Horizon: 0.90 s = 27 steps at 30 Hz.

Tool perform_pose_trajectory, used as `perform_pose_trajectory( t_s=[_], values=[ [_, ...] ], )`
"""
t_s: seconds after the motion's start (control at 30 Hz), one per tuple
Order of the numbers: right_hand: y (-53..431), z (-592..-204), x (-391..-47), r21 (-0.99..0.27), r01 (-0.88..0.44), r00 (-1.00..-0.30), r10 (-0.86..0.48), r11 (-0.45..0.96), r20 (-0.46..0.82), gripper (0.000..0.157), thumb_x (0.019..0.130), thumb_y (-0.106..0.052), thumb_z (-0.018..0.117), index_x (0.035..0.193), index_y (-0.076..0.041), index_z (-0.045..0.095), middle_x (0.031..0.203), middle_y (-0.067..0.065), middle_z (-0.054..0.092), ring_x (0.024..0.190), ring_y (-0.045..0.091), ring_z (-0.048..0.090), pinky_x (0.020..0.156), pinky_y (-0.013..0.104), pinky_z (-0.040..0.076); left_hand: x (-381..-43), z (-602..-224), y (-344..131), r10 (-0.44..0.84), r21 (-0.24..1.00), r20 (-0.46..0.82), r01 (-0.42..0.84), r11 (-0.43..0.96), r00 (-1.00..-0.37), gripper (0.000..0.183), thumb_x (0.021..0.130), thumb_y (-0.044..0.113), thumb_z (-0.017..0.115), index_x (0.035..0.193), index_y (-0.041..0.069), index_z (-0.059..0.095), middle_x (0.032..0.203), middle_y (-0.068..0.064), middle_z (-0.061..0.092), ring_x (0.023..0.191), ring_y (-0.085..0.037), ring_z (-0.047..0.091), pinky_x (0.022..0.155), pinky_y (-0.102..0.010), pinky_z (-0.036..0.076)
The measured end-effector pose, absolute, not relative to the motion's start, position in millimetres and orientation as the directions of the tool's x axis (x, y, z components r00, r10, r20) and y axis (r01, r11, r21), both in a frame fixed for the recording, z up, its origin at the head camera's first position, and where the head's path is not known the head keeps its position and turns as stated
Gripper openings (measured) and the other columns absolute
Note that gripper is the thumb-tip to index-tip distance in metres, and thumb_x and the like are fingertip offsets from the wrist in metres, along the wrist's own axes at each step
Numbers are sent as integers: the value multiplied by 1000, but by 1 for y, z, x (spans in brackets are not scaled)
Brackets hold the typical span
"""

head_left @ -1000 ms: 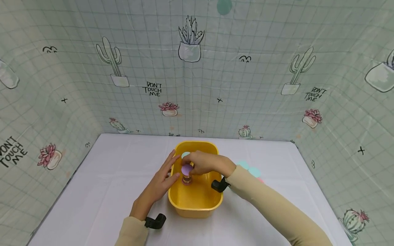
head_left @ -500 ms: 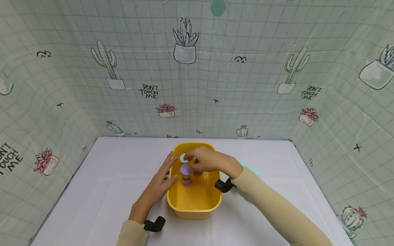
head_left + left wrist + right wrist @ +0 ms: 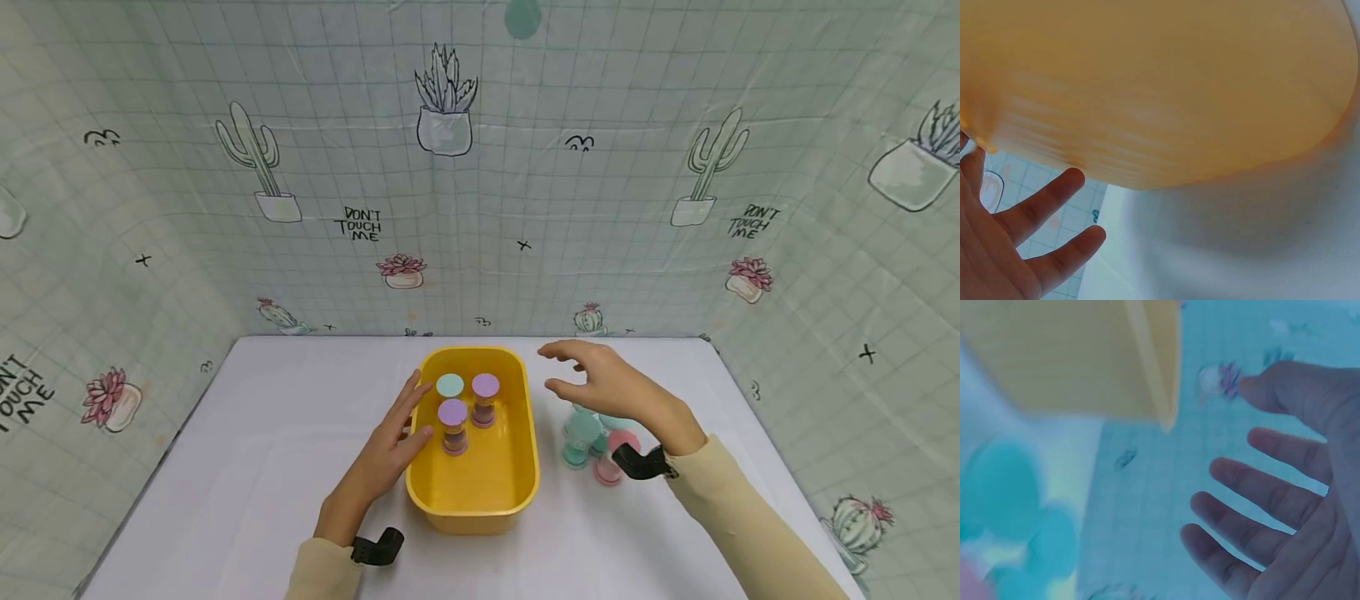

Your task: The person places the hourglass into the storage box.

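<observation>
A yellow bin (image 3: 474, 522) stands on the table. Inside it are three upright sand timers: a mint one (image 3: 450, 385), a purple one (image 3: 485, 386) at the back right and a purple one (image 3: 453, 414) nearer the front. My left hand (image 3: 384, 454) rests along the bin's left rim, fingers spread and fairly straight; the left wrist view shows fingertips by the outer wall. To the bin's right, my right hand (image 3: 609, 385) hovers with loosely bent fingers and nothing in them. Below it stand several sand timers, including a teal one (image 3: 582, 428) and a pink one (image 3: 608, 472) partly behind the wrist camera.
White cloth (image 3: 300, 417) covers the table. A grid-patterned curtain (image 3: 637, 200) with printed cacti rises at the back and both sides. In the right wrist view, blurred teal timers (image 3: 1004, 487) sit below the bin's wall (image 3: 1085, 356).
My right hand has let go of the purple timer at the back right of the bin, then moved right, out over the timers on the table. My left hand has stayed at the rim.
</observation>
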State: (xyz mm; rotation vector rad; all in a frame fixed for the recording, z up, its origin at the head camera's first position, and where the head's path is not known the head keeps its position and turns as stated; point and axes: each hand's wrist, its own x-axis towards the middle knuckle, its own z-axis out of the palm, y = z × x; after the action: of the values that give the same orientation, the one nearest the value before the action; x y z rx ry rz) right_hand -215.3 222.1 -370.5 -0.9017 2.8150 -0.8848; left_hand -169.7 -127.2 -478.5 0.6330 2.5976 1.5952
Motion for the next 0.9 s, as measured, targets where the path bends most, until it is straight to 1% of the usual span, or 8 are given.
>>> perform_pose_trajectory(
  t_s=[0.23,0.4,0.5,0.67,0.73,0.8,0.9],
  values=[
    [271,-400,-205,-563,-426,-879,-471,709,72,51,95,-25,73,141,-6,59,140,13,64,125,36,63,101,52,55,-168,-479,-129,350,860,192,329,390,-917,61,106,30,53,162,20,33,175,-4,11,153,-42,32,109,-70,40],
    [293,-413,-191,-608,-341,-907,-421,717,12,61,96,-34,73,147,-7,53,144,17,60,125,40,63,100,54,54,-170,-479,-128,354,861,197,334,384,-914,61,106,30,54,162,20,33,175,-4,10,152,-42,32,109,-69,41],
    [301,-421,-182,-627,-292,-919,-393,722,-24,68,96,-39,72,150,-7,47,146,20,58,125,41,62,99,54,55,-169,-479,-129,352,862,192,329,387,-916,61,106,30,54,162,19,33,175,-4,10,152,-42,33,109,-68,42],
    [312,-434,-169,-638,-240,-941,-336,732,-31,73,96,-40,73,152,-6,42,145,24,57,123,41,64,95,50,58,-168,-479,-128,353,862,184,323,390,-917,61,106,30,53,162,20,32,175,-3,10,152,-41,33,109,-66,43],
    [315,-440,-164,-649,-212,-949,-313,731,-43,74,95,-40,73,154,-7,40,147,24,55,123,42,64,94,51,58,-169,-479,-127,353,860,185,325,393,-917,61,106,31,53,163,20,32,175,-3,10,152,-41,33,109,-66,42],
    [318,-445,-161,-662,-179,-952,-297,728,-70,76,95,-41,73,155,-8,39,151,24,52,124,43,63,94,51,58,-169,-478,-127,349,859,182,322,398,-919,61,106,32,53,162,20,32,175,-3,10,152,-41,34,110,-67,42],
    [320,-451,-155,-674,-123,-955,-271,728,-119,78,95,-44,71,156,-7,37,151,25,51,125,44,62,93,51,58,-170,-476,-127,348,858,176,317,404,-921,62,106,32,53,163,21,32,175,-2,10,152,-41,33,110,-68,41]
  ],
)
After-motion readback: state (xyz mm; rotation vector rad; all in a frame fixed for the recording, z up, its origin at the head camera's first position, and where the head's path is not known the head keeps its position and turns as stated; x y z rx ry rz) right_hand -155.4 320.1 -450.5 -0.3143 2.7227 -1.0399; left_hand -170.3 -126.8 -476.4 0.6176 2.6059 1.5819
